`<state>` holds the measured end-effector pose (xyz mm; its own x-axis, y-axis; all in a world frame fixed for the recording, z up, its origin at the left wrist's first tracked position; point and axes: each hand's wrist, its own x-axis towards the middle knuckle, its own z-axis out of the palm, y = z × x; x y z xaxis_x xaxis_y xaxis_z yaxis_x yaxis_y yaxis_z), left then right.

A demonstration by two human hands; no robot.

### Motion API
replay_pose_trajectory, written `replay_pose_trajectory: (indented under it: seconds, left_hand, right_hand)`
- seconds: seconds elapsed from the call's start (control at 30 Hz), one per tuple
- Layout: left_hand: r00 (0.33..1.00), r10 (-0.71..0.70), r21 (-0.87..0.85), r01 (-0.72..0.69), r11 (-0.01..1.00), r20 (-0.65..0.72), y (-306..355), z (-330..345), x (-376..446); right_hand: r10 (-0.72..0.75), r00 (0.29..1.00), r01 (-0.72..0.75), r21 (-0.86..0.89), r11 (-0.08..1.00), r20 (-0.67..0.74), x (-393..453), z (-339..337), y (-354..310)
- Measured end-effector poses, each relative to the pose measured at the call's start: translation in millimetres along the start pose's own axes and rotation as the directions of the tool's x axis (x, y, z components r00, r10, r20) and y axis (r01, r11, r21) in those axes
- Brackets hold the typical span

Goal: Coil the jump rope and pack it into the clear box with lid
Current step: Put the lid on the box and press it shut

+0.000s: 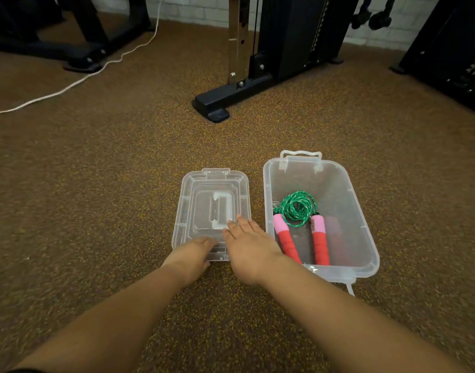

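The jump rope (298,208) lies coiled inside the clear box (362,211) on the floor, green cord bunched at the far end and its two red-and-pink handles side by side toward me. The clear lid (204,189) lies flat on the floor just left of the box. My left hand (193,251) curls over the lid's near edge, fingers bent around it. My right hand (247,243) rests flat over the lid's near right corner, fingers spread and pointing forward, between lid and box.
Brown speckled rubber floor all around. A black gym machine base (217,106) stands ahead of the box. More black equipment fills the far left and far right. A white cable (69,86) snakes across the floor at the upper left.
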<state>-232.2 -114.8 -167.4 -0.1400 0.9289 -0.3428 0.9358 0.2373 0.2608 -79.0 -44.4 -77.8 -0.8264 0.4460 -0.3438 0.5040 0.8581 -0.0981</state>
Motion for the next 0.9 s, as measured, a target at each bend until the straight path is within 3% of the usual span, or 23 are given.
replay_pose_trajectory:
  seconds: [0.13, 0.27, 0.43, 0.53, 0.6, 0.7, 0.83, 0.9]
  left_hand:
    - [1.000, 0.002, -0.051, -0.001, 0.999, 0.019, 0, -16, -1]
    - [0.997, -0.037, -0.175, 0.048, 0.983, 0.063, 8, -76, -11]
    - [0.999, -0.045, -0.445, 0.033, 0.895, -0.017, 17, -162, -38]
    - [0.989, -0.090, -0.554, 0.009, 0.832, -0.120, 21, -196, -53]
    - [0.976, -0.118, -0.554, -0.004, 0.832, -0.184, 18, -202, -56]
    - [0.971, -0.162, -0.518, 0.049, 0.854, -0.175, 14, -173, -53]
    - [0.993, -0.114, -0.312, 0.118, 0.943, 0.031, 16, -87, -35]
    - [0.989, -0.095, -0.194, 0.116, 0.974, 0.116, 14, -51, -28]
  right_hand:
    - [0.005, 0.999, -0.005, 0.016, 1.000, -0.037, 2, 4, 2]
    - [0.022, 0.997, -0.017, 0.063, 0.998, -0.078, 3, 3, 1]
    - [0.104, 0.933, 0.011, 0.318, 0.948, -0.343, 4, -11, 5]
    - [0.233, 0.910, -0.022, 0.520, 0.854, -0.344, -2, -21, 15]
    - [0.286, 0.895, -0.023, 0.605, 0.796, -0.343, -5, -28, 20]
    - [0.271, 0.917, -0.047, 0.596, 0.802, -0.294, -9, -28, 22]
    - [0.187, 0.937, -0.027, 0.474, 0.880, -0.294, -27, -27, 17]
    - [0.087, 0.965, -0.015, 0.280, 0.960, -0.247, -33, -23, 11]
